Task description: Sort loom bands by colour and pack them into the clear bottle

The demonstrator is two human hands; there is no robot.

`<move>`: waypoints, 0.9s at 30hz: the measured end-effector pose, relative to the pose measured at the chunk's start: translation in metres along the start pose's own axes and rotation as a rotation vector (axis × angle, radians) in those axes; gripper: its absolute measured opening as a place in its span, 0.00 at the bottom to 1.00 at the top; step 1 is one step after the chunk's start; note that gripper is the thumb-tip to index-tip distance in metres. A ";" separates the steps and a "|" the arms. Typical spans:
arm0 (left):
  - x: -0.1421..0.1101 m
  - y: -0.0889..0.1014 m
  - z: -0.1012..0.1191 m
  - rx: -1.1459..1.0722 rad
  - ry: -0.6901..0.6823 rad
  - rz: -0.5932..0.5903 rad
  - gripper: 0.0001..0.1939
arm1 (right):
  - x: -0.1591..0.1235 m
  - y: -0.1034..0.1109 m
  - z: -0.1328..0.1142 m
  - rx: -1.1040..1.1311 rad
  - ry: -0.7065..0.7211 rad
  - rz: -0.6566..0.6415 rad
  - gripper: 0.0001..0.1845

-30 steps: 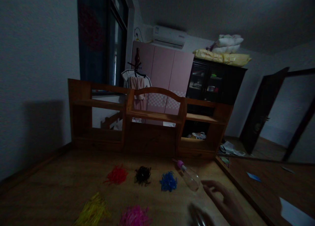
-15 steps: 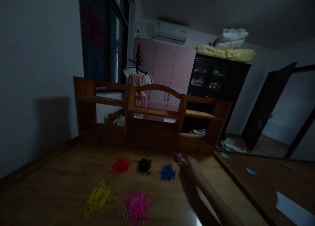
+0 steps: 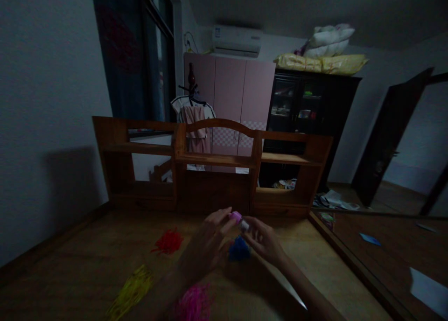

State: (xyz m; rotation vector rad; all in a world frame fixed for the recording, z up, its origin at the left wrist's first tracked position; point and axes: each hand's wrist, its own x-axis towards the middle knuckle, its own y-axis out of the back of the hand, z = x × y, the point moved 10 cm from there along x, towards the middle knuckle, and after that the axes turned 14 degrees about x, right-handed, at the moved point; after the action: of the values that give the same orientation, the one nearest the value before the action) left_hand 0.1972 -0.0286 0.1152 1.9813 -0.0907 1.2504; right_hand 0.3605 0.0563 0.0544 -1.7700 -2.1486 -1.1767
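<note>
Above the table, my right hand is closed round a clear bottle with a purple cap, which is tilted up to the left. Most of the bottle's body is hidden in the fingers. My left hand has its fingertips closed on the purple cap. Below the bottle lies a pile of blue strips. Near my left forearm are piles of red strips, yellow strips and pink strips. The black pile is hidden behind my left hand.
A wooden shelf unit stands along the far edge of the wooden table. To the right, past a raised ledge, lie a blue card and a white sheet. A wall bounds the left side.
My right hand reached the bottle lying on the table, took hold of it and lifted it toward the middle. My left hand has come into view and closed on the purple cap.
</note>
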 end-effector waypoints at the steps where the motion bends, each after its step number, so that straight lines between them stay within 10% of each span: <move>1: -0.002 -0.016 -0.005 -0.032 0.001 -0.068 0.28 | -0.003 -0.009 0.000 0.138 -0.068 -0.030 0.24; 5: -0.026 -0.076 -0.017 -0.200 0.008 -0.319 0.27 | -0.024 -0.051 0.005 0.633 -0.366 -0.235 0.24; 12: -0.049 -0.090 -0.020 -0.300 0.169 -0.398 0.17 | -0.044 -0.070 0.009 0.756 -0.553 -0.369 0.22; 27: -0.068 -0.103 -0.057 -0.565 0.746 -0.570 0.30 | -0.036 -0.048 -0.039 -0.346 0.178 -0.245 0.28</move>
State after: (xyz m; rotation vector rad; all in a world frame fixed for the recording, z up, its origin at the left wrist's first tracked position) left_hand 0.1653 0.0580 0.0150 0.8869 0.4175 1.3013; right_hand 0.3152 0.0030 0.0387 -1.4667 -2.2061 -1.7867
